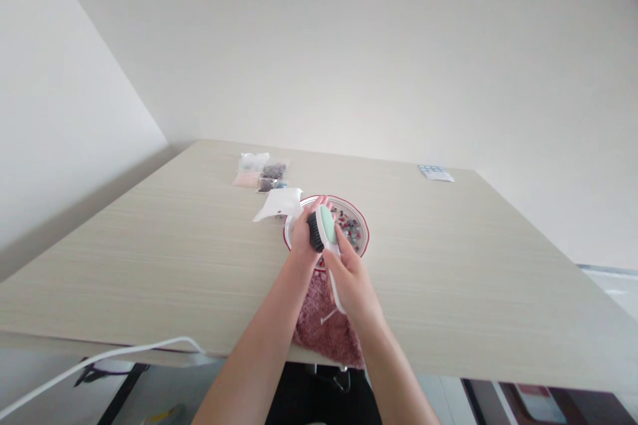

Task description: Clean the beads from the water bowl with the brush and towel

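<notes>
My right hand (pixel 349 275) is closed around the white handle of a scrub brush (pixel 327 226) with a mint-green back and black bristles. The bristles face the palm of my left hand (pixel 303 229) and seem to touch it. That hand lies palm up, its fingers stretched out and partly hidden behind the brush. Beneath both hands is a white plate (pixel 366 229) with a red rim, holding many small coloured beads (pixel 351 229). A dusty-pink fluffy cloth (pixel 323 329) lies between the plate and the table's front edge; a thin white string hangs near the brush handle.
White paper (pixel 279 204) overlaps the plate's left rim. Behind it lie clear bags of pale pink beads (pixel 248 178) and dark beads (pixel 273 171). A blue-and-white packet (pixel 436 173) sits at the back right. A white cable (pixel 144 347) crosses the table's front-left edge.
</notes>
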`<state>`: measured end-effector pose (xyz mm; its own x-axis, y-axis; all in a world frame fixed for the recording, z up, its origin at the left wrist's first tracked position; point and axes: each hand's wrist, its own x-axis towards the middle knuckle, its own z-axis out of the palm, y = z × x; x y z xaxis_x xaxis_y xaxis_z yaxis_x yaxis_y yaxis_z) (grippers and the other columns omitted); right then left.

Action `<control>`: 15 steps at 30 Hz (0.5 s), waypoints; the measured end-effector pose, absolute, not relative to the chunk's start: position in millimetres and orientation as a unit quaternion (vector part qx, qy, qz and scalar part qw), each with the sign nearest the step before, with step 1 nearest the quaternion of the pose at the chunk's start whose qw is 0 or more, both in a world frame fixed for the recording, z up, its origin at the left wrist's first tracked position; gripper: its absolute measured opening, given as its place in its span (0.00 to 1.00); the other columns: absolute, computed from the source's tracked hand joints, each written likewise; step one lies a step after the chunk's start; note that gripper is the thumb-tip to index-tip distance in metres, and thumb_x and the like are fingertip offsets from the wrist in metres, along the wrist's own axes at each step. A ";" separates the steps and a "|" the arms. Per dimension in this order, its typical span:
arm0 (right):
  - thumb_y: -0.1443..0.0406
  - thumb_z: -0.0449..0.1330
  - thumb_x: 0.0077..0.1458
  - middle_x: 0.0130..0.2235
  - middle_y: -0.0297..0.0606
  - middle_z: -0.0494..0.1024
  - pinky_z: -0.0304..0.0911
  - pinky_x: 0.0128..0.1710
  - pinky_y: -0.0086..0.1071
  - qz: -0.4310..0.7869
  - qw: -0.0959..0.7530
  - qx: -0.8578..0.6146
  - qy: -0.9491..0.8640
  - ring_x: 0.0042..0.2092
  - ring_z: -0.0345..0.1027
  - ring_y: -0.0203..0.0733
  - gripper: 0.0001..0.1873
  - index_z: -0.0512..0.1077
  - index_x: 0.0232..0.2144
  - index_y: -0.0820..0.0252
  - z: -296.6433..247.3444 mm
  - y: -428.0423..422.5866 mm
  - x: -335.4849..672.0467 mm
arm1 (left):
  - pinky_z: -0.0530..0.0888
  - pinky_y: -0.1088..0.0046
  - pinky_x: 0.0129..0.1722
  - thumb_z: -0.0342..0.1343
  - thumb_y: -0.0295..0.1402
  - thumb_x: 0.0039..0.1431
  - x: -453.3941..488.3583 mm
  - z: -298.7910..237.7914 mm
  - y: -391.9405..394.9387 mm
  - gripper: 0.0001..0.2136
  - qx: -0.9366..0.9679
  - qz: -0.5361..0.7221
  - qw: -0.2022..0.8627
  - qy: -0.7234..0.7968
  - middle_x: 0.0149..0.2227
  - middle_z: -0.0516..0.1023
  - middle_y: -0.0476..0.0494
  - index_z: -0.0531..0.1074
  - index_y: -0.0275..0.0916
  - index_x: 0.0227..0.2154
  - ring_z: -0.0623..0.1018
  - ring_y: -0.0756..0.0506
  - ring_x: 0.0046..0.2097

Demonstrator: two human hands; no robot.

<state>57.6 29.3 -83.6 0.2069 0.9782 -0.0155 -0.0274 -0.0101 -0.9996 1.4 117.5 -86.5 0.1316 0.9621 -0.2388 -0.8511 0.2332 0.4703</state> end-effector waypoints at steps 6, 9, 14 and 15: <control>0.62 0.52 0.50 0.53 0.40 0.67 0.56 0.51 0.34 0.401 0.526 -0.576 -0.480 0.54 0.60 0.42 0.33 0.54 0.58 0.62 -75.5 31.9 55.8 | 0.68 0.70 0.49 0.40 0.31 0.58 1.2 -92.3 120.2 0.14 0.077 0.568 0.778 0.258 0.39 0.77 0.40 0.72 0.34 0.33 0.70 0.44 0.51; 0.62 0.50 0.51 0.46 0.42 0.73 0.64 0.39 0.32 0.402 0.459 -0.608 -0.508 0.40 0.70 0.41 0.34 0.48 0.60 0.62 -67.1 27.2 55.8 | 0.68 0.72 0.48 0.41 0.29 0.57 -0.1 -92.2 120.0 0.13 0.085 0.576 0.774 0.251 0.37 0.78 0.42 0.72 0.36 0.35 0.71 0.46 0.50; 0.62 0.48 0.52 0.39 0.43 0.76 0.64 0.31 0.34 0.366 0.427 -0.653 -0.508 0.29 0.70 0.40 0.33 0.46 0.60 0.61 -66.1 25.6 58.7 | 0.70 0.71 0.46 0.40 0.32 0.59 3.2 -91.9 117.3 0.15 0.090 0.556 0.784 0.260 0.32 0.79 0.43 0.72 0.35 0.36 0.74 0.45 0.46; 0.62 0.49 0.52 0.42 0.45 0.75 0.64 0.33 0.36 0.354 0.435 -0.652 -0.510 0.32 0.70 0.42 0.34 0.47 0.60 0.62 -67.0 26.0 59.3 | 0.70 0.71 0.45 0.39 0.33 0.59 4.2 -91.7 117.1 0.16 0.086 0.544 0.792 0.264 0.31 0.78 0.42 0.72 0.35 0.35 0.74 0.45 0.45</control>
<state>59.3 26.0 -67.0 0.2285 0.9734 -0.0176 0.3580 -0.1008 -0.9283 4.2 117.1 -91.7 0.2688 0.9070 -0.3241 -0.8160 0.3932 0.4237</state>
